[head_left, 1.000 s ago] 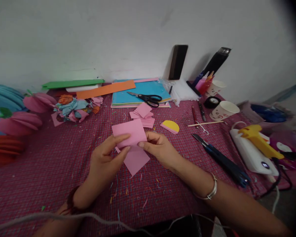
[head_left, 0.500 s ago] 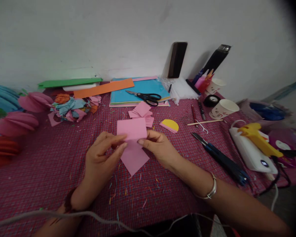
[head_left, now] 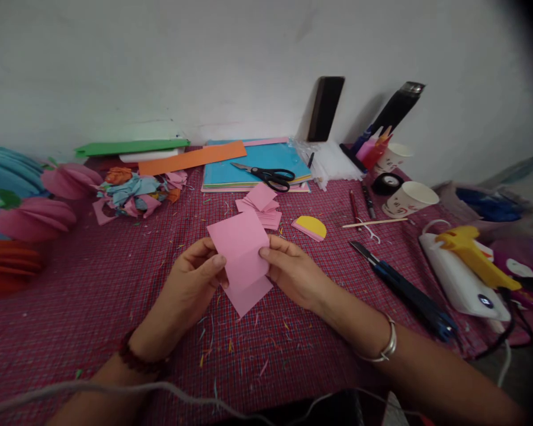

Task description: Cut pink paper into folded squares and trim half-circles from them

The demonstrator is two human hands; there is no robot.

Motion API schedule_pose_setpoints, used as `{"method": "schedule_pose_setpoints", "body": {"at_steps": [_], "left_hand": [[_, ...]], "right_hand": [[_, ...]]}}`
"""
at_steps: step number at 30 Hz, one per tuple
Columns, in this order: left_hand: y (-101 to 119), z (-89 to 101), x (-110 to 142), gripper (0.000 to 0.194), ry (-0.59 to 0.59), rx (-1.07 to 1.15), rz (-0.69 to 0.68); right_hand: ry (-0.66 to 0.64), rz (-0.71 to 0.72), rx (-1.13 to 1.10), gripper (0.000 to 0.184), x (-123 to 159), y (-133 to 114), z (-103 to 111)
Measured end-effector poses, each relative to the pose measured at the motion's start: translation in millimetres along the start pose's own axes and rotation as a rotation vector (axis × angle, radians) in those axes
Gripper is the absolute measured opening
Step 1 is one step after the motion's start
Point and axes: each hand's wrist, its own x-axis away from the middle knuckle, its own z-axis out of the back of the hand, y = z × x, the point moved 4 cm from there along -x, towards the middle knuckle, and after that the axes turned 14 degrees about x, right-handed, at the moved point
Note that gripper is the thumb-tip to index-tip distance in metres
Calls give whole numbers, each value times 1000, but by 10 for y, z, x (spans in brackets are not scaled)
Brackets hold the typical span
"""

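A piece of pink paper with a crease across it is held between both hands above the table. My left hand pinches its left edge, thumb on top. My right hand grips the right edge, its thumb pressed near the crease. Beneath it, another pink paper square shows a corner pointing toward me; whether the two are joined I cannot tell. Just beyond lies a small pile of pink paper pieces. To its right are yellow and pink half-circles.
Black-handled scissors rest on blue sheets. A utility knife, a yellow glue gun on a white power unit and paper cups stand right. Paper scraps and pink paper ornaments are left.
My left hand has taken hold of the pink paper's left edge, its fingers now behind it. The paper has opened out and tilted. The view has shifted slightly left.
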Motion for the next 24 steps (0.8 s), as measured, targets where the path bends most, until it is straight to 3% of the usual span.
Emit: {"method": "schedule_pose_setpoints", "body": {"at_steps": [7,12,18,24], "left_hand": [[-50,-32,10,28,-57,-22,10],[-90,-59,29,45,-102,21,22],[-142,-64,48,23,-175,-47,52],[-169,-57,53,29,-163,-82,47]], "right_hand": [[-104,-49,-10,28,33,-10,-102],[-48,-89,-55,27,6,74,-72],[-19,-158,-161,23,-14,145,-42],[-4,-161,-164,22,-13,141,-52]]}}
